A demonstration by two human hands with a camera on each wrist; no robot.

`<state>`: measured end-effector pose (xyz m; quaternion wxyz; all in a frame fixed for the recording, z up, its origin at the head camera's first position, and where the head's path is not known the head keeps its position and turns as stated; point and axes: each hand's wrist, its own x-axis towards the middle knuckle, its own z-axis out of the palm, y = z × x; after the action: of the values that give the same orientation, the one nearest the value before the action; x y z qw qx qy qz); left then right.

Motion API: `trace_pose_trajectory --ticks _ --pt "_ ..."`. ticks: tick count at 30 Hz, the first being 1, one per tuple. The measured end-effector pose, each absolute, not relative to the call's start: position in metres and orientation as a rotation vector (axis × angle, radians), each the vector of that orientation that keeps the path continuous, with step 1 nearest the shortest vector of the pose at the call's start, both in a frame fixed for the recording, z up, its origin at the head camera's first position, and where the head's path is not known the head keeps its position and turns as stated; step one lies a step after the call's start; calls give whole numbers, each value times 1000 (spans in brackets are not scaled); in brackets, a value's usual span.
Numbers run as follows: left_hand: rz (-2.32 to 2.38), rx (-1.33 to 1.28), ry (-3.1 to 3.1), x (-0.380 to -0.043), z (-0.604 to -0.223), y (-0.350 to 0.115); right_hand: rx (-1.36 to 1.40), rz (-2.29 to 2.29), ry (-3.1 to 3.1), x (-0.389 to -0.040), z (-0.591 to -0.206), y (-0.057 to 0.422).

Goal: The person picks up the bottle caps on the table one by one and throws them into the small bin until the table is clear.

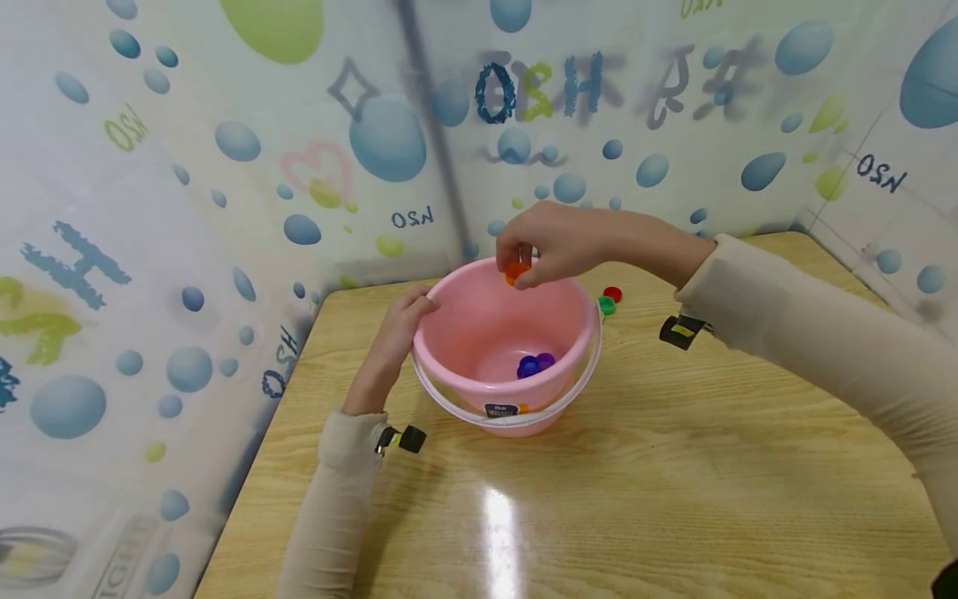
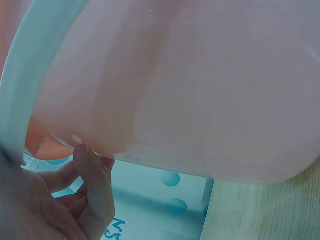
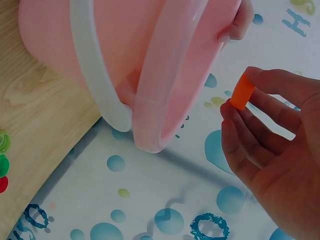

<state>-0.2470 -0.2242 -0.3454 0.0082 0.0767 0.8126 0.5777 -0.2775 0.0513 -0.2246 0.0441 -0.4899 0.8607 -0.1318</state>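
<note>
"Head view: where's the orange plastic cap point(image 1: 513, 273)?"

"Right hand point(image 1: 557, 237) pinches it above the pink plastic bucket point(image 1: 467, 320), near the worktop's point(image 1: 674, 433) far edge. Left hand point(image 1: 398, 329) grips the rim point(image 1: 479, 386); keep that braced."

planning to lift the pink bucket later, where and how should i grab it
Probably best by the middle of the white handle, coming from the person's side. It is lowered, curving across the near outside of the pink bucket, so it can likely be hooked from underneath and swung up.
</note>
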Motion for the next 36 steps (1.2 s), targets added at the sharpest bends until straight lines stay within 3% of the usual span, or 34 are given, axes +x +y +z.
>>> trace_pose_trajectory --ticks 36 --pt "1797 221 2528 -247 -344 -224 -1357 -270 2591 -269 -213 45"
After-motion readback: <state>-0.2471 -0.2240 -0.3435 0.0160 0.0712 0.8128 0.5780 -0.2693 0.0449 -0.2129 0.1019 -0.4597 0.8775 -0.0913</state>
